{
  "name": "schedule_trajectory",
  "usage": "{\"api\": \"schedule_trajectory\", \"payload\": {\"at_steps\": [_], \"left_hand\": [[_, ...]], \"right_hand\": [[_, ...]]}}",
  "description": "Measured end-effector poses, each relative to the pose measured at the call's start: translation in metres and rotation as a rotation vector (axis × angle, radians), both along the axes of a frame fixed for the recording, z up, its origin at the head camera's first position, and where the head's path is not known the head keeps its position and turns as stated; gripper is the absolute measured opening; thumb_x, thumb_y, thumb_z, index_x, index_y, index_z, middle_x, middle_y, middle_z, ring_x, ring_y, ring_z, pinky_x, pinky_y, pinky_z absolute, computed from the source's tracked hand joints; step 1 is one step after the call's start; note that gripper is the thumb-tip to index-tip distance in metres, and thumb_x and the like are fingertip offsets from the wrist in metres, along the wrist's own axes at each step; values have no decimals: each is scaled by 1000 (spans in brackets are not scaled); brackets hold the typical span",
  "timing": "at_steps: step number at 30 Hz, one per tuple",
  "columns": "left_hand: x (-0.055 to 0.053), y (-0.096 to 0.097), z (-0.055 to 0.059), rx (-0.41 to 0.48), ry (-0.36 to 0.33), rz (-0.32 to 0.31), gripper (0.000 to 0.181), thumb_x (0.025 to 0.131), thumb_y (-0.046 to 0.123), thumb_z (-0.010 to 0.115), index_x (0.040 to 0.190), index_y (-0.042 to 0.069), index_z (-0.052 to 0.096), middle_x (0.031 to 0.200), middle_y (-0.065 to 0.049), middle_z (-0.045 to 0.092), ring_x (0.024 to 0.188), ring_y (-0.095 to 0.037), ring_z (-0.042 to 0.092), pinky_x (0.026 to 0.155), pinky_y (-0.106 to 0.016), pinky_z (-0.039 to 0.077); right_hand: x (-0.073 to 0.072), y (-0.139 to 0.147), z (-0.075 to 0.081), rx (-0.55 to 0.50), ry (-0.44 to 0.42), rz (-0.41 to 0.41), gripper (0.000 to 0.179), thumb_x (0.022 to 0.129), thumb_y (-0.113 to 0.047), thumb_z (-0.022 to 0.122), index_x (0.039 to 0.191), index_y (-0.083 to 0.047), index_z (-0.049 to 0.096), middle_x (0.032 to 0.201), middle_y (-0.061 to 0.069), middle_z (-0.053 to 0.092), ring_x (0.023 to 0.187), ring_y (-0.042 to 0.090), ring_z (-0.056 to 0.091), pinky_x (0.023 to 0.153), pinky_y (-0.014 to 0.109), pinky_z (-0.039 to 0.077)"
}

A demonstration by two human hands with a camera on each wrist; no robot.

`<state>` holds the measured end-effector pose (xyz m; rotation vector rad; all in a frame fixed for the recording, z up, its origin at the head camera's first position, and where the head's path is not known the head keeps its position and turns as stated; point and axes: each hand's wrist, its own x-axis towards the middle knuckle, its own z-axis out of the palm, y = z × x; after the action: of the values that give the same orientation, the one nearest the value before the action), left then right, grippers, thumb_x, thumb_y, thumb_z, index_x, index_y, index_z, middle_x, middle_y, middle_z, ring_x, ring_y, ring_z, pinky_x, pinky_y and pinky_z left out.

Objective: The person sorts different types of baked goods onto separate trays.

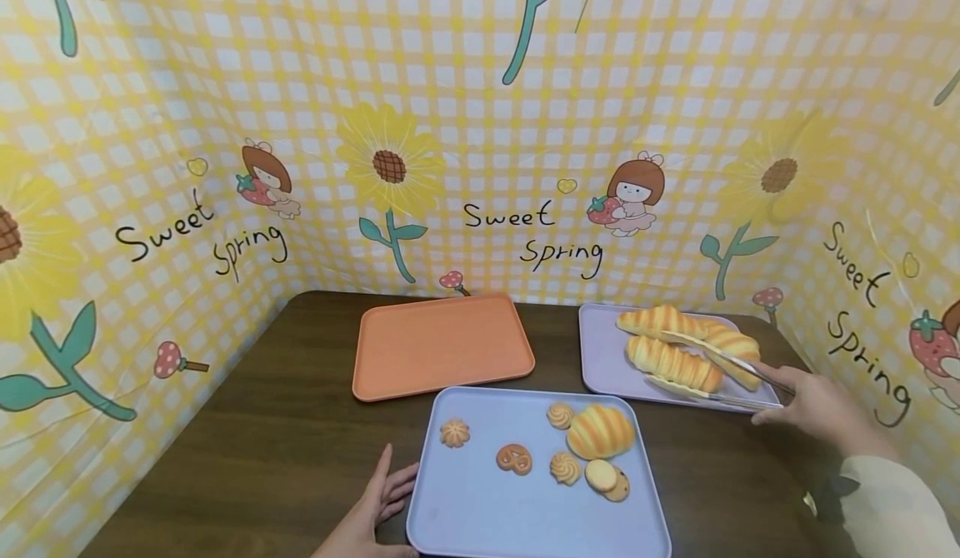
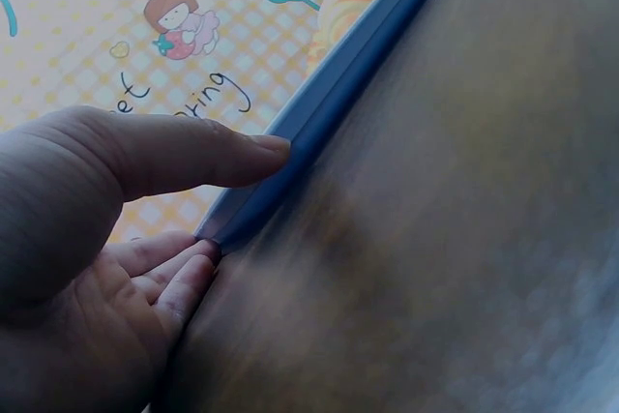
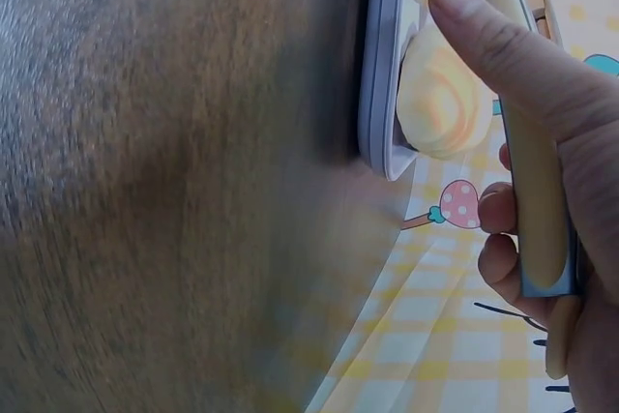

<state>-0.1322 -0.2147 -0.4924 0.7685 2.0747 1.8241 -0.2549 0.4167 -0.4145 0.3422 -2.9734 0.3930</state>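
My right hand (image 1: 821, 408) grips a pair of tongs (image 3: 537, 210) by the handles over the lilac tray (image 1: 600, 366) at the back right. The spread tong arms lie on either side of a long ridged bread roll (image 1: 667, 362). Behind it on that tray are a croissant-like bread (image 1: 656, 321) and another striped bread (image 1: 738, 344). At the left edge of the blue tray (image 1: 480, 508) my left hand (image 1: 371, 508) touches the rim with loosely extended fingers. The left wrist view shows its thumb (image 2: 256, 157) lying against that rim.
On the blue tray sit a striped bun (image 1: 600, 431), a pretzel cookie (image 1: 514, 459), a flower-shaped cookie (image 1: 454, 433) and several other cookies. An orange tray (image 1: 442, 346) lies at the back of the dark wooden table (image 1: 240, 433). A checked cloth (image 1: 480, 150) hangs around three sides.
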Motion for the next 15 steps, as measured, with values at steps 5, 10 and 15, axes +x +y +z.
{"api": "schedule_trajectory", "payload": {"at_steps": [5, 10, 15], "left_hand": [[0, 0, -1, -2, -8, 3, 120, 90, 6, 73, 142, -8, -34, 145, -53, 10, 123, 16, 35, 97, -16, 38], [-1, 0, 0, -7, 25, 4, 120, 89, 5, 74, 141, -10, -34, 143, -54, 12, 124, 15, 35, 97, -17, 39], [-1, 0, 0, -10, 17, 7, 121, 89, 4, 74, 141, -10, -34, 143, -54, 12, 123, 16, 35, 97, -17, 39]], "right_hand": [[1, 0, -1, -4, 3, -1, 100, 63, -52, 88, 139, 3, 53, 132, 38, 50, 113, 60, 49, 89, 68, 40], [3, -3, -3, -31, 18, 1, 100, 63, -51, 89, 138, 5, 53, 131, 38, 51, 112, 59, 50, 88, 67, 41], [5, -9, -4, -63, 56, 21, 98, 62, -47, 91, 135, 7, 55, 126, 39, 54, 110, 58, 52, 88, 65, 42]]}}
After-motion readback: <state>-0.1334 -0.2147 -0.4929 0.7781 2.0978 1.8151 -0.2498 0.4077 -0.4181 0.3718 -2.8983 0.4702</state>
